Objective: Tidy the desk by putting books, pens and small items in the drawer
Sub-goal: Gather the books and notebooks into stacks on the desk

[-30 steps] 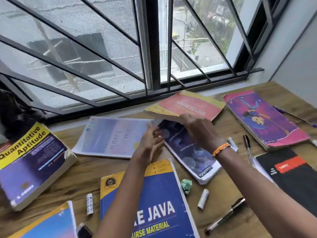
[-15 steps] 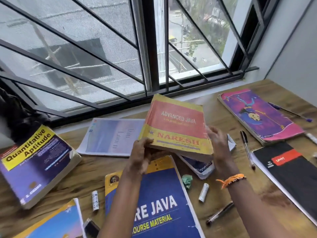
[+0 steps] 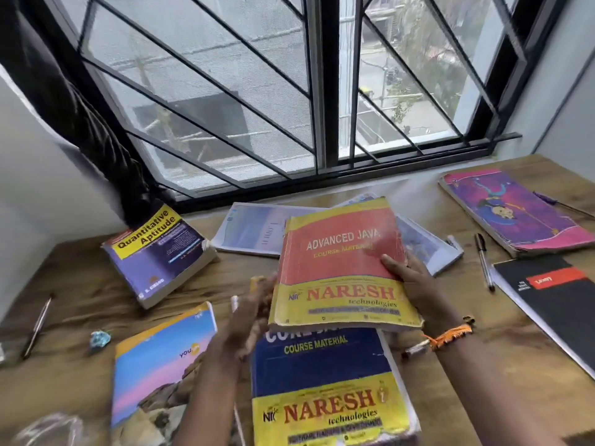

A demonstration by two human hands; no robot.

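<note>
The red and yellow "Advanced Java" book [image 3: 338, 262] is held above the wooden desk [image 3: 80, 284], its near edge over the blue "Core Java" book [image 3: 322, 375]. My right hand [image 3: 415, 281] grips its right edge, thumb on the cover. My left hand [image 3: 248, 320] is blurred beside the book's lower left edge, fingers spread, holding nothing. A black pen [image 3: 483, 262] lies to the right, another pen [image 3: 35, 326] at the far left. No drawer is in view.
The "Quantitative Aptitude" book [image 3: 157, 252] lies at the back left, a sunset-cover notebook [image 3: 161, 358] at the front left, and a pale notebook [image 3: 251, 230] by the window. A pink-purple book [image 3: 512, 210] and a black notebook [image 3: 553, 294] lie right. A blue crumpled scrap [image 3: 99, 339] sits left.
The "Advanced Java" book came off the desk and towards me, turning cover-up over the "Core Java" book. My left hand has let go of its edge. The view swung left.
</note>
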